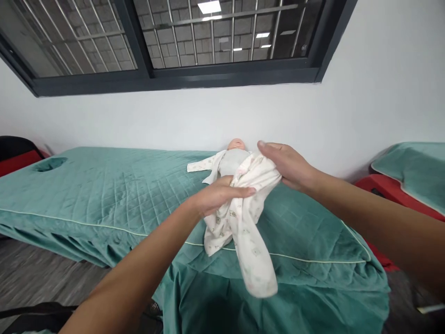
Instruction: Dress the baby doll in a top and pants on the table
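Note:
A baby doll (237, 144) lies on its back on the green bed, its head towards the wall. White patterned baby clothes (239, 218) hang between my hands over the doll's lower body, with one leg dangling past the bed's front edge. My left hand (225, 192) grips the cloth between thumb and fingers. At the upper right, my right hand (287, 164) pinches the bunched fabric. A sleeve (201, 165) of the clothing spreads flat to the doll's left in view. The doll's arms and legs are hidden by cloth.
The bed's quilted green cover (114, 190) has a face hole (50, 163) at far left. Behind stands a white wall with a barred window (222, 32). Red furniture under another green cover (413, 162) is at right. Grey floor (31, 264) shows at lower left.

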`<action>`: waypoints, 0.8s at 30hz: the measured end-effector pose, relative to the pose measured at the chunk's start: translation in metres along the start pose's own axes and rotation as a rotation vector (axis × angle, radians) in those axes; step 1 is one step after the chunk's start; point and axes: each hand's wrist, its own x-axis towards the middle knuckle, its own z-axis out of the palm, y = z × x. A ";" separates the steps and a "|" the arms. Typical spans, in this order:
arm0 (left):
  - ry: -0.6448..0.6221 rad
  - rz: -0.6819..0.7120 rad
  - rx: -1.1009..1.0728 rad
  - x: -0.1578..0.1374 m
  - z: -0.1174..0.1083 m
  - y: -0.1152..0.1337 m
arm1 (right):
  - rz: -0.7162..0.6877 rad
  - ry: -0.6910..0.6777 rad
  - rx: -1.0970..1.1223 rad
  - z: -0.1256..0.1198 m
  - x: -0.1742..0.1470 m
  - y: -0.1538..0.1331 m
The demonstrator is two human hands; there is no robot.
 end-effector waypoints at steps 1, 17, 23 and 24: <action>0.033 0.033 -0.007 -0.001 -0.006 0.001 | 0.001 -0.018 -0.055 -0.004 -0.002 0.002; 0.054 0.152 0.213 -0.009 -0.035 0.014 | -0.114 -0.253 -0.284 -0.005 -0.008 0.009; 0.103 0.175 0.080 -0.003 -0.029 0.017 | -0.017 -0.330 -0.221 0.032 -0.008 0.018; 0.119 0.179 0.045 -0.002 -0.029 0.015 | 0.020 -0.316 -0.208 0.035 -0.007 0.020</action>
